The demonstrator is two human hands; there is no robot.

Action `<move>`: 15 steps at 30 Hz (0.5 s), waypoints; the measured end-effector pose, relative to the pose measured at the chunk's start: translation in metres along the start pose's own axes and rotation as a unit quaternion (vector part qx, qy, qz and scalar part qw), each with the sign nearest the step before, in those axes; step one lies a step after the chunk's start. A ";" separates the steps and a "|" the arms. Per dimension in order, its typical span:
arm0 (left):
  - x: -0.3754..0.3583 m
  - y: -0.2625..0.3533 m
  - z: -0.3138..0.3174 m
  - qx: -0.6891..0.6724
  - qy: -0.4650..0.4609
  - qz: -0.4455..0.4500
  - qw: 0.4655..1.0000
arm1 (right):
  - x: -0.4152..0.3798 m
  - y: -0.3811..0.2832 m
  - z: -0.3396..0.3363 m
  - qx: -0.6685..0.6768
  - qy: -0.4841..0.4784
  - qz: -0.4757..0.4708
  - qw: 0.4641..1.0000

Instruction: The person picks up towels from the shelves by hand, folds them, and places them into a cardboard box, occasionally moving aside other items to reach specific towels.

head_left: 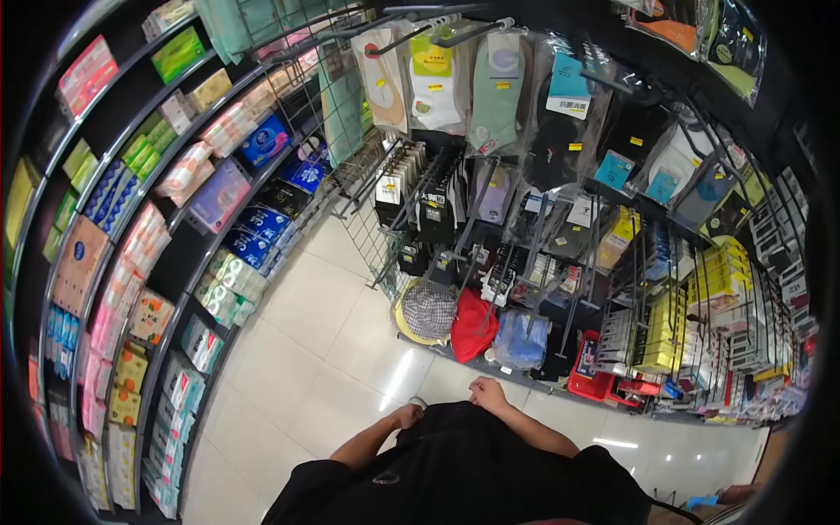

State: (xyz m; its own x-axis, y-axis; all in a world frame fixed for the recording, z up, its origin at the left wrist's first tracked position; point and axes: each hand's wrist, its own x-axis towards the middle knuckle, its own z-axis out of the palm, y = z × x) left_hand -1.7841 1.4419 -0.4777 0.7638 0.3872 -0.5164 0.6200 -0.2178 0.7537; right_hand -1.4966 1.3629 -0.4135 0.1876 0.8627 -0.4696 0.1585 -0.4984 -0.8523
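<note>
Both of my hands are low in front of my body, at the front edge of the black shirt (464, 464). My left hand (407, 416) is closed at the left corner of its hem, its fingertips partly hidden. Pinched at the right corner of the hem is my right hand (487, 394), fingers curled together. The cloth stretches between the two hands. Past them, at the foot of a wire rack, sit a checked hat (429, 311), a red cap (474, 325) and a blue item in clear plastic (520, 339).
Packaged socks (435, 92) hang on metal hooks (472, 33) ahead, the rods sticking out toward me. Curved shelves (175, 324) of tissue packs line the left side. A red basket (591, 381) stands low at right. Pale floor tiles (289, 367) run between the displays.
</note>
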 end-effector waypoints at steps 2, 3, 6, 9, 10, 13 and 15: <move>0.000 -0.008 -0.010 -0.028 -0.025 -0.003 0.999 | -0.002 -0.001 0.015 0.014 0.020 0.001 1.000; 0.002 -0.012 -0.017 -0.057 -0.042 -0.008 0.997 | -0.001 -0.002 0.020 0.023 0.034 -0.004 0.999; 0.000 -0.023 -0.033 -0.075 -0.088 0.060 0.991 | -0.017 -0.024 0.036 0.051 0.080 0.019 0.995; -0.003 -0.032 -0.037 -0.132 -0.133 0.005 0.982 | -0.022 -0.011 0.049 0.039 0.093 0.032 0.994; -0.001 -0.040 -0.037 -0.117 -0.148 0.016 0.982 | -0.026 -0.010 0.052 0.030 0.094 0.037 0.994; -0.001 -0.063 -0.031 -0.194 -0.156 0.036 0.968 | -0.039 -0.016 0.063 0.049 0.119 0.061 0.990; -0.002 -0.077 -0.026 -0.194 -0.170 0.038 0.965 | -0.048 -0.031 0.065 0.047 0.126 0.067 0.989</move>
State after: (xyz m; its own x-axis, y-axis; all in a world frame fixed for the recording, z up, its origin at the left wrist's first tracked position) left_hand -1.8373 1.4814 -0.5240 0.8605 0.0519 -0.5068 0.4958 0.1437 0.8565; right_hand -1.5740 1.3428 -0.3793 0.4375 0.7355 -0.5173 0.0271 -0.5858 -0.8100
